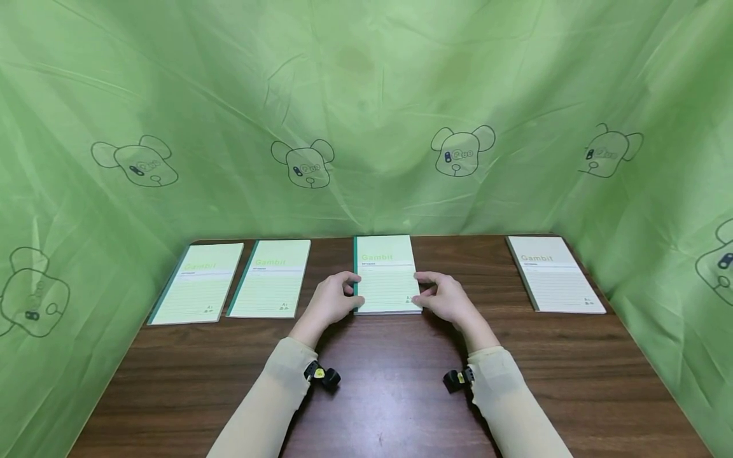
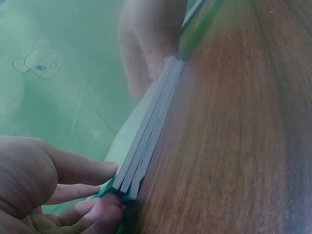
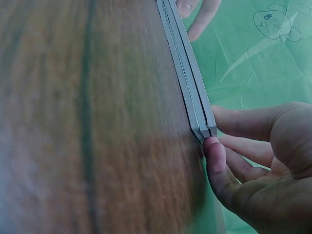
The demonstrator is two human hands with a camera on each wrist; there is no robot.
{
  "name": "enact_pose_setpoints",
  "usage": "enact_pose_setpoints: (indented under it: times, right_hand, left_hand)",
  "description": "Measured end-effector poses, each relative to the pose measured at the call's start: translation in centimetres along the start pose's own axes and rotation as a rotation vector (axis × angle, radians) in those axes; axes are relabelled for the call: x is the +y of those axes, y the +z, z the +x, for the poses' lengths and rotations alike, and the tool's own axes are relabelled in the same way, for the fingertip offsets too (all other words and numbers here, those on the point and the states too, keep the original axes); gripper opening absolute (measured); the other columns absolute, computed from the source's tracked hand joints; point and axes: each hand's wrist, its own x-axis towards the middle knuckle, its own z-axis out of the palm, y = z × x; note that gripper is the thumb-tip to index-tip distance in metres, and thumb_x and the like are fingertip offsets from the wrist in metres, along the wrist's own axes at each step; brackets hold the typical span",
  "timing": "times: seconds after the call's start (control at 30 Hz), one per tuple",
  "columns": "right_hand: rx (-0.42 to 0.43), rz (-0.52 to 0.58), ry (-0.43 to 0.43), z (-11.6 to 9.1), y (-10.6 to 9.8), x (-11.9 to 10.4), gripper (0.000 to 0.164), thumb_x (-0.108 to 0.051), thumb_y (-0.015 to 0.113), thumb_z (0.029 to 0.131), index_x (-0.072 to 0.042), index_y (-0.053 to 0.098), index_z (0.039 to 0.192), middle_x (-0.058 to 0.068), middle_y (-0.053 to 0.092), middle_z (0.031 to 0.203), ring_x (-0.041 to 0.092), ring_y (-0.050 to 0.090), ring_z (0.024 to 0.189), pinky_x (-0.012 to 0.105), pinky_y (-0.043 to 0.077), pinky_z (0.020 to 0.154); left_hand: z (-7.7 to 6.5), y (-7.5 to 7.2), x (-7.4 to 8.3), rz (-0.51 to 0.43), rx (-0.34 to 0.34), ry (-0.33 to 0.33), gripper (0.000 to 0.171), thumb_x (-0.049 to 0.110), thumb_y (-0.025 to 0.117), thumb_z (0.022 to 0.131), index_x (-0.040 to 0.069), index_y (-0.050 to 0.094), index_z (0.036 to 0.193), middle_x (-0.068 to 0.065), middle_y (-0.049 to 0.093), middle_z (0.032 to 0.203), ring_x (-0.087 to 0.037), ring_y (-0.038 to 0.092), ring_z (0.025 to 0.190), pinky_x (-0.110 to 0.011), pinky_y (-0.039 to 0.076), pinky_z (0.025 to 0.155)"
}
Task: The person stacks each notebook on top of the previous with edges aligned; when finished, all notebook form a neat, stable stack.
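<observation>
A stack of notebooks (image 1: 387,286), the top one with a pale green "Gambit" cover and dark green spine, lies in the middle of the wooden table. In the left wrist view, three thick page edges (image 2: 148,131) show one above another, slightly uneven. My left hand (image 1: 333,298) grips the stack's near left corner, a digit at the cover and fingertips against the spine side. Opposite it, my right hand (image 1: 446,296) grips the near right corner; in the right wrist view its fingertips (image 3: 214,148) press the stack's side.
Two pale green notebooks lie at the left, one outermost (image 1: 197,289) and one nearer the stack (image 1: 270,286). A greyish-white notebook (image 1: 555,280) lies at the far right. A green cloth (image 1: 378,127) with animal-head drawings walls the table's (image 1: 378,388) back and sides.
</observation>
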Motion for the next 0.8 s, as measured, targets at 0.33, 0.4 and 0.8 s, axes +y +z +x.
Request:
enact_pose_setpoints:
  times: [0.33,0.4,0.8]
  right_hand:
    - [0.011,-0.010,0.011,0.0,0.3,-0.2,0.059,-0.002,0.084,0.092,0.001,0.065,0.147,0.020,0.071,0.139,0.024,0.073,0.099,0.032,0.056,0.075]
    - [0.013,-0.009,0.013,0.0,0.4,-0.3,0.059,-0.002,0.083,0.091,0.001,0.065,0.147,0.021,0.071,0.139,0.024,0.073,0.099,0.031,0.056,0.075]
    - [0.052,-0.193,-0.025,-0.5,0.6,-1.1,0.058,-0.012,0.079,0.089,-0.002,0.068,0.145,0.021,0.069,0.129,0.019,0.073,0.091,0.037,0.057,0.084]
  left_hand:
    - [0.0,0.1,0.1,0.021,0.010,-0.003,0.046,0.019,0.086,0.092,0.013,0.074,0.136,-0.006,0.075,0.107,-0.026,0.071,0.103,-0.049,0.057,0.094]
    - [-0.1,0.1,0.1,0.021,0.010,-0.003,0.046,0.019,0.086,0.092,0.013,0.074,0.136,-0.006,0.075,0.107,-0.026,0.071,0.103,-0.050,0.057,0.094]
    - [0.2,-1.4,-1.6,-0.224,-0.099,-0.008,0.054,0.017,0.088,0.092,0.006,0.070,0.142,-0.008,0.079,0.102,-0.020,0.076,0.076,-0.037,0.064,0.071]
